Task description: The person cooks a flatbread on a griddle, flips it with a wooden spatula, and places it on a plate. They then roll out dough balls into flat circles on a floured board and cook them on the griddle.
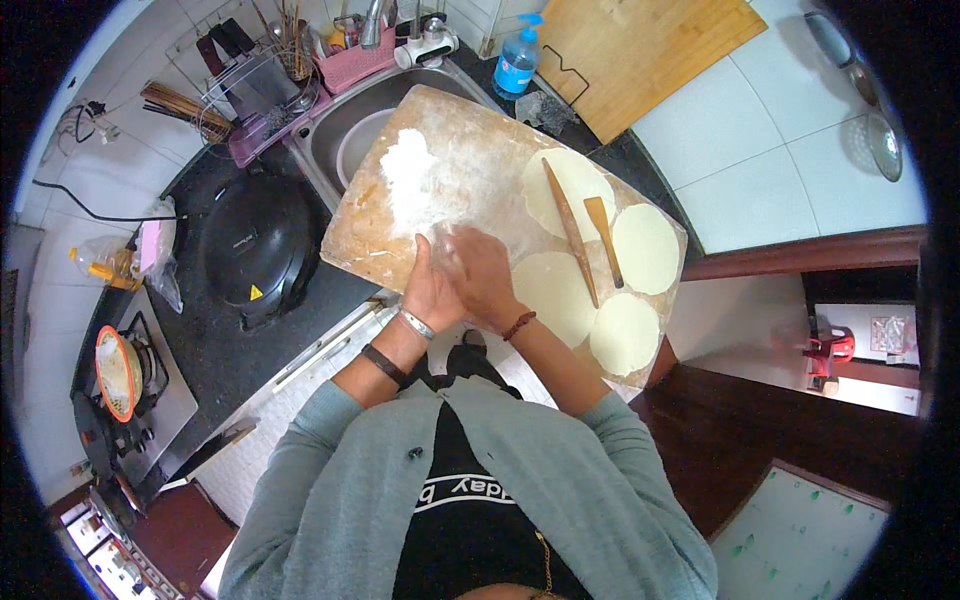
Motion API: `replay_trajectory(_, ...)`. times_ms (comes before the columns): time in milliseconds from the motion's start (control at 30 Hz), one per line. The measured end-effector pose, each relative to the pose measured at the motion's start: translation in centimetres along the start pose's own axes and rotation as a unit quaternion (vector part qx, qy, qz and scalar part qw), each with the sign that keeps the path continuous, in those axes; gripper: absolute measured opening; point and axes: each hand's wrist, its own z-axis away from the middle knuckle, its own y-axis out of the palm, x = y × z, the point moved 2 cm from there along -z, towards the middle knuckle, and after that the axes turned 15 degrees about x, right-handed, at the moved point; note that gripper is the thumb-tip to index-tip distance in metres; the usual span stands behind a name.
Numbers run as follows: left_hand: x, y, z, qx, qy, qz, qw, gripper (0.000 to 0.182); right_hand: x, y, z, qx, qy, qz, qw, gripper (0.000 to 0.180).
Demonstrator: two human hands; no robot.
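Observation:
My left hand (pixel 435 289), with a silver bangle at its wrist, and my right hand (pixel 484 274), with a red bead bracelet, meet over the near edge of a floured wooden board (pixel 352 217). Their fingers overlap, and whether anything lies between the palms is hidden. Just beyond them is a heap of white flour (pixel 409 180). Several flat dough rounds (pixel 551 296) lie on the board's right part. A thin wooden rolling pin (pixel 570 232) and a small wooden spatula (pixel 604 241) rest across them.
A black electric griddle (pixel 259 240) stands shut on the dark counter at left. Behind the board are a steel sink (pixel 322 142) and a blue pump bottle (pixel 517 64). An orange-rimmed bowl (pixel 118 373) sits by the stove. A large wooden board (pixel 645 52) leans on the tiles.

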Motion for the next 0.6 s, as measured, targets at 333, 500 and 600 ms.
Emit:
replay_trajectory(333, -6.0, -8.1, -1.4, -0.017, 0.022, -0.112, 0.993, 0.068, -4.3, 2.2, -4.7, -0.043, -0.029, -0.036, 0.998, 0.057)
replay_trajectory(500, -8.3, -10.1, 3.6, -0.282, 0.111, -0.28, 0.911, 0.041, -3.9, 5.2, -2.8, 0.084, 0.085, 0.129, 0.984, 0.065)
replay_trajectory(600, -8.8, -10.6, 4.5, -0.3, 0.115, -0.294, 0.9, 0.037, -2.4, 7.7, -1.9, 0.122, 0.058, 0.216, 0.967, 0.067)
